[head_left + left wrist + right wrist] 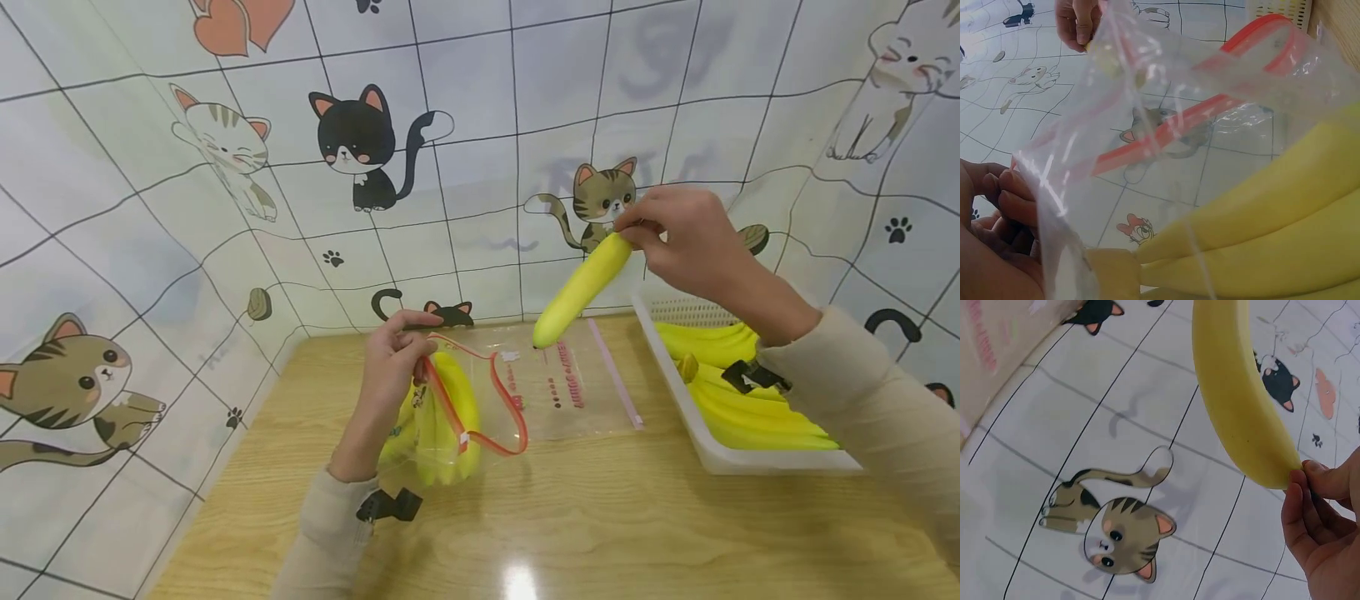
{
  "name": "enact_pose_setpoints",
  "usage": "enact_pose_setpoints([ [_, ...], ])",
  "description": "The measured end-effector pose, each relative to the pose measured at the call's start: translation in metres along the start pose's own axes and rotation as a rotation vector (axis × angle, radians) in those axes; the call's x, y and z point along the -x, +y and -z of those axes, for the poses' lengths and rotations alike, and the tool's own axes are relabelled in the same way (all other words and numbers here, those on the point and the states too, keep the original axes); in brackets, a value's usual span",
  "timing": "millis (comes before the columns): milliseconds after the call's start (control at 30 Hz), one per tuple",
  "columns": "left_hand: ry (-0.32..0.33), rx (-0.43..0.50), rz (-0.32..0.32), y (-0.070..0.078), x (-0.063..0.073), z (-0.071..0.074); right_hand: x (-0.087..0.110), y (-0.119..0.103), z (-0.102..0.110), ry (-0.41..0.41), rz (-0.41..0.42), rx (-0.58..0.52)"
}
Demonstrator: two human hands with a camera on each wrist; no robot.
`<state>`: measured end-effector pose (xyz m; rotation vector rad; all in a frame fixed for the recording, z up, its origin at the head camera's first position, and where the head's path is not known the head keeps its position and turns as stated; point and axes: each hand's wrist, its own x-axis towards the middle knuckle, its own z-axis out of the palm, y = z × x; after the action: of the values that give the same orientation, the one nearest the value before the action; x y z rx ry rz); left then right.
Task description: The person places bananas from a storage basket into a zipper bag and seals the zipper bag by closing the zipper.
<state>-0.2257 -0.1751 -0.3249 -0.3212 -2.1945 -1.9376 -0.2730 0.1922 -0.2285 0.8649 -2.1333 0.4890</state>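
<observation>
In the head view my left hand (392, 358) pinches the rim of a clear zip bag (501, 392) with a red zip strip, its mouth gaping toward the right. Inside that bag lies a bunch of yellow bananas (467, 392), seen close through the plastic in the left wrist view. My right hand (686, 242) pinches one end of a single banana (583, 290), which hangs slanting down to the left, above and right of the bag. In the right wrist view, thumb and fingertips grip the banana's tip (1285, 469).
A second clear bag (600, 408) with a pinkish-purple zip strip lies flat on the wooden table (600, 517). At the right stands a white plastic basket (701, 437) holding more bananas (750, 408). Cat-patterned tile covering (480, 192) rises behind the table.
</observation>
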Motion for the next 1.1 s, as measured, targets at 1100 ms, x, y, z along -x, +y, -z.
enact_pose_setpoints([
  [1100, -0.022, 0.012, -0.023, 0.001, 0.002, -0.003, 0.048, -0.097, -0.093, 0.251, 0.025, -0.238],
])
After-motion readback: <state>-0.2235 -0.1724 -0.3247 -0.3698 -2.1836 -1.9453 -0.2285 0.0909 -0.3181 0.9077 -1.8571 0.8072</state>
